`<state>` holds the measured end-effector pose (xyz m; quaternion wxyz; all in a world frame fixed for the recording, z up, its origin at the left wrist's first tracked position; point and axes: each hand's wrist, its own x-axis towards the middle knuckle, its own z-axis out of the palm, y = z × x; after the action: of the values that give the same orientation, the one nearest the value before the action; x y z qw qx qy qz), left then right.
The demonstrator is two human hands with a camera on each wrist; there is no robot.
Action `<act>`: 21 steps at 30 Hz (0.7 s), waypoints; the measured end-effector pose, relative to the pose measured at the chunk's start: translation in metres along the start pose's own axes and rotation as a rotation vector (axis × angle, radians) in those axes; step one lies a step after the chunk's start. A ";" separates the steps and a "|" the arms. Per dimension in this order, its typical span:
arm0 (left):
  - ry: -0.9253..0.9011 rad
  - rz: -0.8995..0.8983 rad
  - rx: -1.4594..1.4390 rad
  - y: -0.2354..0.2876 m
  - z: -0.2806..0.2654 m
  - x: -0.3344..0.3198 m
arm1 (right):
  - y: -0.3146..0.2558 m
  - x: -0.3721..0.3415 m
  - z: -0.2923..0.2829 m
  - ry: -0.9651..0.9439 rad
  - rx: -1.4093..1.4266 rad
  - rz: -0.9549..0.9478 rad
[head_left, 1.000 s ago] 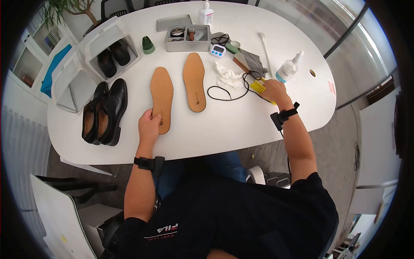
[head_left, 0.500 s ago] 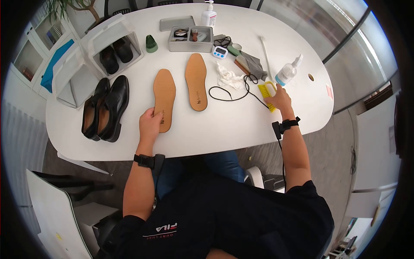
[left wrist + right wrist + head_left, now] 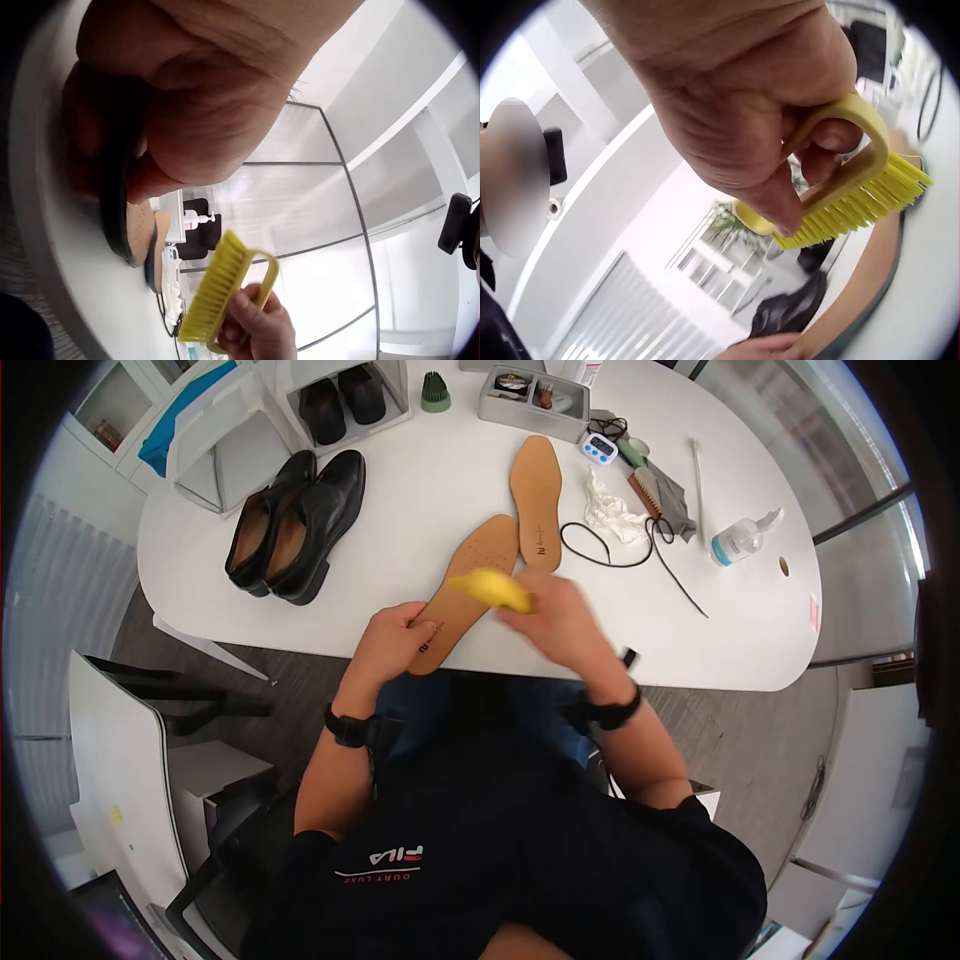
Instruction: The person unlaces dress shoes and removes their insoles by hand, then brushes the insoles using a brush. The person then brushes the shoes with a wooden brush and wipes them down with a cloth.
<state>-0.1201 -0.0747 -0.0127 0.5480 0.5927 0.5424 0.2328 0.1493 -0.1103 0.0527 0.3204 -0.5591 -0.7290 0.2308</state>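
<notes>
In the head view my left hand (image 3: 388, 645) pinches the heel end of a tan insole (image 3: 478, 560), thumb on top, near the table's front edge. My right hand (image 3: 565, 622) grips a yellow brush (image 3: 492, 588), blurred, above that insole. The right wrist view shows the fingers curled through the brush's handle (image 3: 874, 127), with yellow bristles (image 3: 855, 214) facing the insole (image 3: 862, 289). A second insole (image 3: 537, 500) lies flat just behind, toe pointing away. In the left wrist view the held insole's dark edge (image 3: 114, 202) shows under my left hand (image 3: 202, 97).
Black shoes (image 3: 318, 525) stand at the left, near open shoe boxes (image 3: 232, 465). Behind are a green brush (image 3: 435, 395), a grey tin (image 3: 535, 410) and a timer (image 3: 599, 447). To the right are a crumpled white cloth (image 3: 612, 510), a black cord (image 3: 685, 592) and a spray bottle (image 3: 738, 542).
My right hand has lifted the yellow brush from the table's right side and carried it left over the insole. The left-hand insole is now turned diagonally. The head view has shifted.
</notes>
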 end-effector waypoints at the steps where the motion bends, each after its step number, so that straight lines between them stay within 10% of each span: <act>1: 0.023 0.048 0.098 -0.005 0.002 -0.001 | -0.010 0.009 0.021 -0.077 -0.033 -0.015; 5: -0.029 0.058 0.164 -0.003 -0.006 -0.008 | 0.000 0.044 0.049 -0.263 -0.347 0.044; 21: -0.026 -0.004 0.346 0.013 -0.008 -0.003 | 0.048 0.078 0.040 0.017 -0.676 0.173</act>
<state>-0.1227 -0.0719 0.0020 0.4454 0.6798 0.5686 0.1272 0.1390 -0.0215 0.0077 0.1023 -0.6954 -0.7113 -0.0020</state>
